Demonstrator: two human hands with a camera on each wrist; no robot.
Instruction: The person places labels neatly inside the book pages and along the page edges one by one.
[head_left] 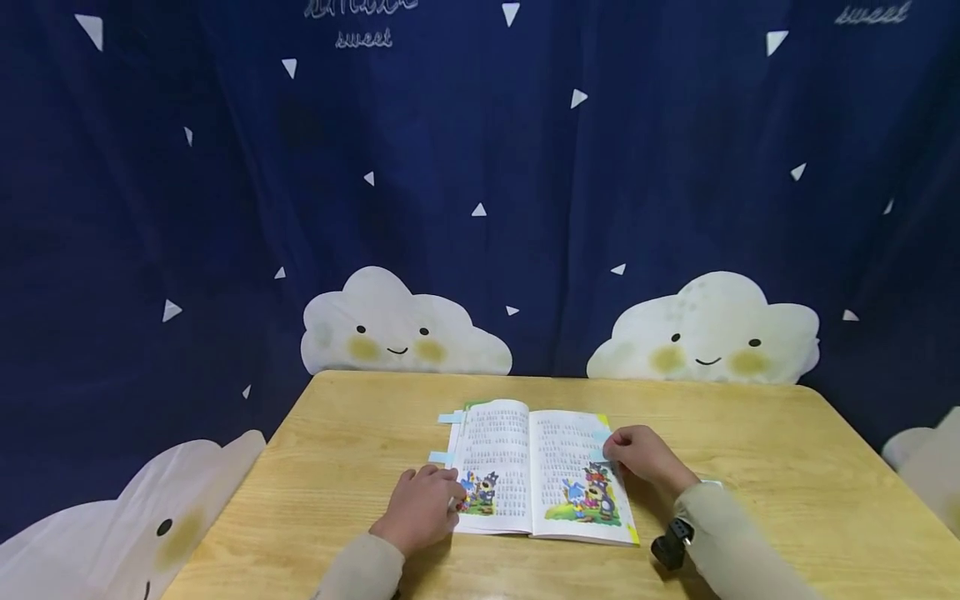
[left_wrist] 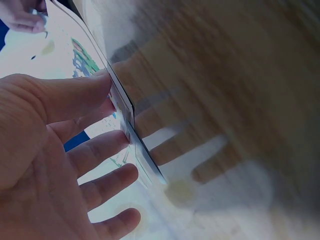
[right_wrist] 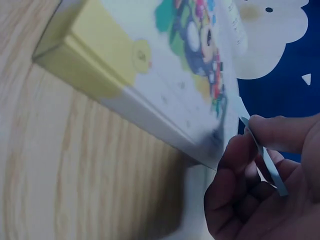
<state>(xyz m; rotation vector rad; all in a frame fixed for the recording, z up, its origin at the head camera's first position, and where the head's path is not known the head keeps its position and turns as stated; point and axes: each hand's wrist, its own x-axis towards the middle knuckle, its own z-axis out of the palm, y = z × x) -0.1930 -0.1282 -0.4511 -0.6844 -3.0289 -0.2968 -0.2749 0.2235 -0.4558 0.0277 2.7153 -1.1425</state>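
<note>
An open picture book with printed text and cartoon animals lies on the wooden table. My right hand is at its right edge. In the right wrist view, thumb and forefinger pinch a thin light blue paper tab; the thick book corner is beside it. My left hand touches the lower left edge of the book, fingers fairly straight and spread in the left wrist view, thumb against the page edge. Light blue tabs stick out from the left side of the book.
The wooden table runs out to rounded far corners. Behind it hangs a dark blue curtain with white triangles and smiling clouds. A small black device is strapped at my right wrist, and a whitish object shows partly behind it.
</note>
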